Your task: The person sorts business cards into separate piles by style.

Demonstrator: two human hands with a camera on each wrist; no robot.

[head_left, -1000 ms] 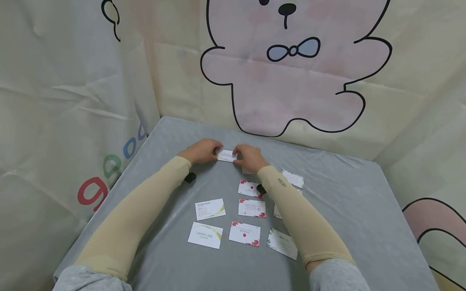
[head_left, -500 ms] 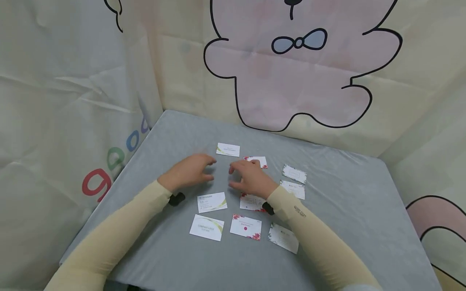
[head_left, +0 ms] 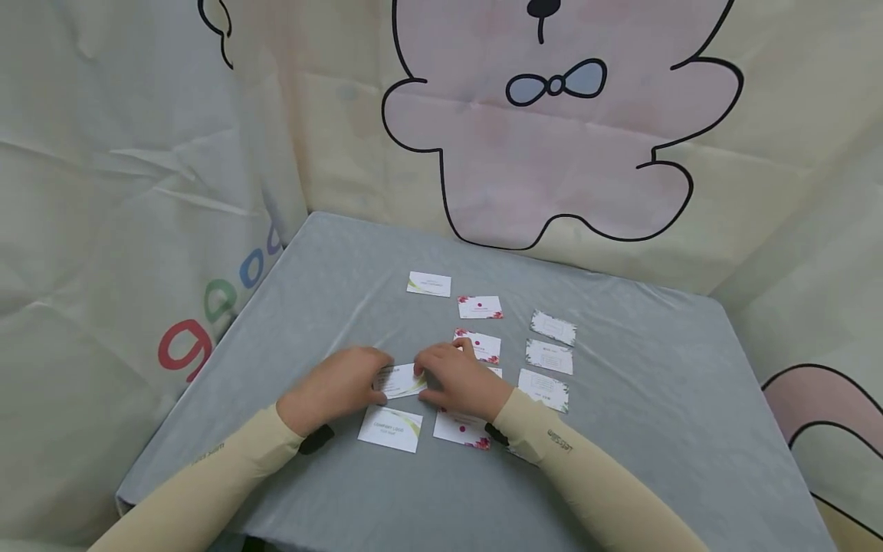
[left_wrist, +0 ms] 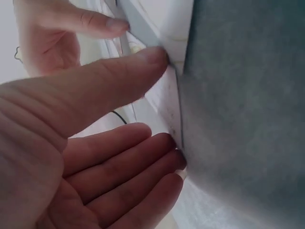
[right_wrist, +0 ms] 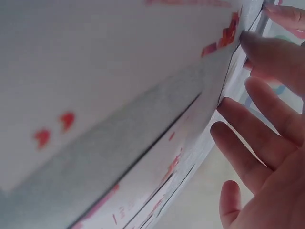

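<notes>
A white business card with a green curve [head_left: 402, 381] lies on the grey table, between my two hands. My left hand [head_left: 338, 389] holds its left edge, the thumb [left_wrist: 155, 56] at one corner and fingertips at the other. At its right edge my right hand [head_left: 467, 383] does likewise, partly covering the card. Just nearer me lies a "COMPANY LOGO" card [head_left: 390, 429]. A red-flowered card [head_left: 461, 429] sits beside that one, partly under the right hand. Another red-flowered card [head_left: 486, 346] shows behind the right hand, and one more is mostly hidden beneath it.
Farther back lie a green-curved card [head_left: 429, 284] and a red-flowered card [head_left: 480, 307]. Leaf-bordered cards [head_left: 549, 357] form a column on the right; the nearest is mostly behind my right forearm. Printed fabric [head_left: 552, 169] hangs around the grey table [head_left: 641, 429].
Both hands have let go of the far green-curved card, which stays at the back. They have come toward me and taken hold of a nearer green-curved card.
</notes>
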